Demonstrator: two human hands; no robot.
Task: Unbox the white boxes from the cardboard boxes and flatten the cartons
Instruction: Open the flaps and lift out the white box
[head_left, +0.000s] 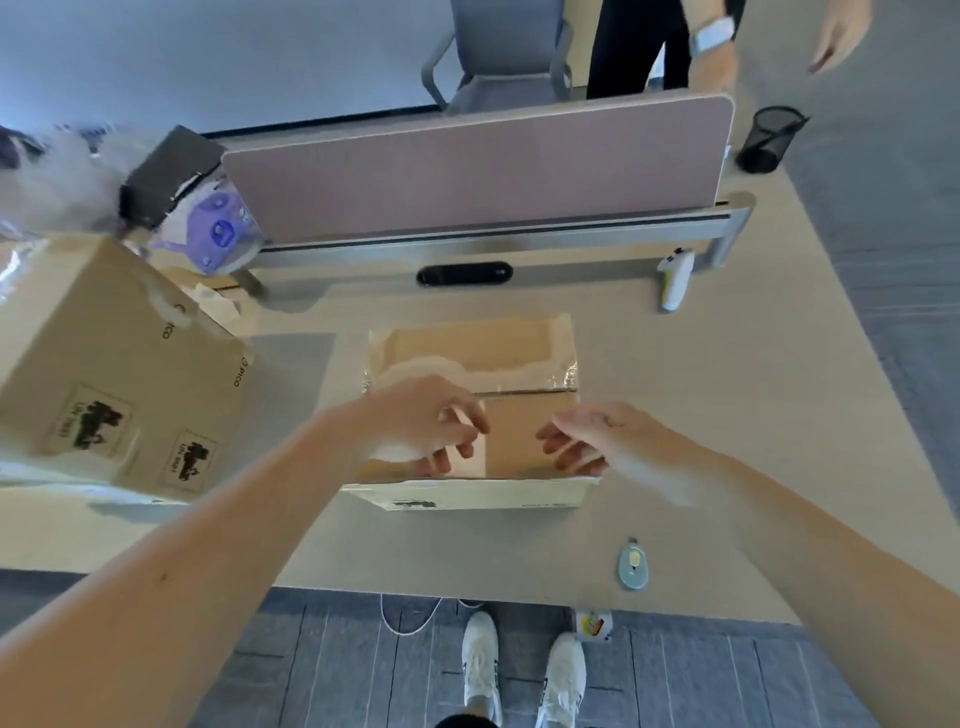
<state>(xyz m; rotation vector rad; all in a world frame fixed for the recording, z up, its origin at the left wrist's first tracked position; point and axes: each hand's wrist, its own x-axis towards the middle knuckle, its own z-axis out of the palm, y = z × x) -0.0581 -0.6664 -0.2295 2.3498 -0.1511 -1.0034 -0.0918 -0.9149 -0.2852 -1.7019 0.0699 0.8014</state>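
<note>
Cardboard box (467, 343): stands at the middle of the pale bench (727, 415), near its front edge, top flaps closed. A shiny strip of clear tape (519, 378) crosses the top from side to side, and black print shows on the front face.

Partition (478, 166): a pinkish panel upright along the back of the bench, behind the box. A grey chair (504, 47) stands beyond it, with a second person beside the chair, seen only as an arm with a wristwatch (712, 32).

Second carton (119, 358): larger in view, at the left edge of the bench, tilted, well apart from the middle box. Two black-printed labels (88, 421) sit on its near face. Crumpled clear wrapping (47, 171) lies behind it.

Left hand (431, 421): over the near left part of the box top, fingers curled down onto the taped surface. Blur hides the fingertips, so whether its grip holds tape or flap cannot be told.

Right hand (587, 436): over the near right part of the top. Its grip is slack, fingers loosely curled, nothing seen held.

Small items: a black mesh cup (769, 137) at the far right corner; a white controller (675, 278) leaning on the partition's rail; a blue oval tool (634, 565) near the front edge, right of the box.
</note>
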